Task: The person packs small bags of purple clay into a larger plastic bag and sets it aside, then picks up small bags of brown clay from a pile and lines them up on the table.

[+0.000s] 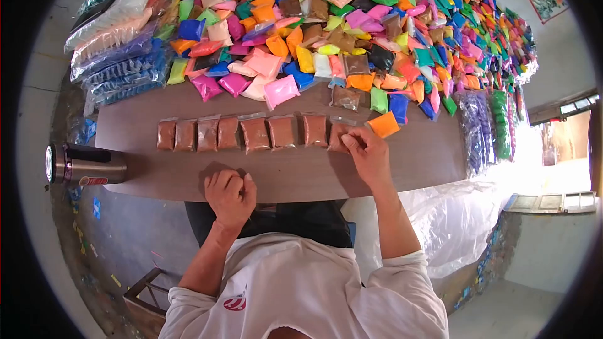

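A row of small clear packets with brown contents (254, 135) lies across the table, several of them side by side. At the row's right end, my right hand (370, 156) has its thumb and fingers closed on the last brown packet (338, 137), partly covering it. My left hand (230, 198) rests at the table's front edge, curled into a loose fist with nothing visible in it. Just beyond my right hand lies an orange packet (384, 125). Another brown packet (345, 98) sits behind the row, near the pile.
A large heap of coloured packets (352, 22) covers the back of the table (282, 179). Stacked bundles of bagged packets (122, 63) stand at the left, with purple bundles (475, 132) at the right. A steel flask (88, 164) lies at the left edge. Clear plastic sheeting (452, 220) hangs at the right.
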The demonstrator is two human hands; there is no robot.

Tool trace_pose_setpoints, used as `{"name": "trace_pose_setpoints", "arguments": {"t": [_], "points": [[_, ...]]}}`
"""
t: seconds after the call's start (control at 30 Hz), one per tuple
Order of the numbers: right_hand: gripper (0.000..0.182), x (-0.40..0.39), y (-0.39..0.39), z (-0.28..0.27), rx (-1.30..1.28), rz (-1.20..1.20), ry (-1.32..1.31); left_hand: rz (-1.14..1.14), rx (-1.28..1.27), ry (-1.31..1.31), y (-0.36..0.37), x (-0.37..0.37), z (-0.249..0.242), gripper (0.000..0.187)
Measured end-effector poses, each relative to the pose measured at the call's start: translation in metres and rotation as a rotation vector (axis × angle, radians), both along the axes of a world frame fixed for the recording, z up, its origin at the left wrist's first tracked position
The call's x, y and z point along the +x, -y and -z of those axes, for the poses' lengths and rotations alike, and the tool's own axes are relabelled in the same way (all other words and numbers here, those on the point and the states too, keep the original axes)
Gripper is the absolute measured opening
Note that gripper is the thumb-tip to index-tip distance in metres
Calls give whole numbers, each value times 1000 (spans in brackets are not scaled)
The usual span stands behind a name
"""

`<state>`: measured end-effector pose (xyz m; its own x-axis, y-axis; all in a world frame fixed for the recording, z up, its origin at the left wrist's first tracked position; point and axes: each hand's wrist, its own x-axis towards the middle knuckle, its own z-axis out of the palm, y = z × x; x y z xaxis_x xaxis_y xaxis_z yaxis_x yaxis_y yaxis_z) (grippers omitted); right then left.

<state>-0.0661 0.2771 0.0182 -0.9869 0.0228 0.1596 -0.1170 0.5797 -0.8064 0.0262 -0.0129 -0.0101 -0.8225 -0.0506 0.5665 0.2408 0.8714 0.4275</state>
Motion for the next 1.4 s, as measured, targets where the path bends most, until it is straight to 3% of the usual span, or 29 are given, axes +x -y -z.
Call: {"name": "trace_pose_setpoints", "arguments": {"t": [0.2,0.4,0.5,0.6,0.7,0.8,0.9,1.0,1.2,1.3,1.4], "points": [[17,-36,-7,-27,207,102,-144,-1,-11,19,0,0,0,21],[29,-80,-5,-20,497,-258,-324,-4,0,26,0,-1,-1,21],[31,-93,-7,-14,531,-267,-295,-12,-7,39,0,0,0,22],[26,-90,-6,-17,362,-231,-159,1,2,24,0,0,0,22],[29,-72,-8,-30,-309,-160,292,-3,-1,14,1,0,2,23],[26,-53,-5,-29,-931,-170,432,1,4,6,1,0,2,22],[23,-44,-5,-33,-1171,-261,504,8,14,0,0,0,1,21],[18,-39,-7,-16,-1084,-231,460,12,11,4,2,1,-1,20],[12,-47,-14,-26,-619,-19,125,5,0,3,1,1,0,20],[15,-64,-16,-37,-637,110,61,2,-2,2,1,1,1,20],[15,-91,-29,-27,-462,134,71,3,6,7,1,0,0,20]]}}
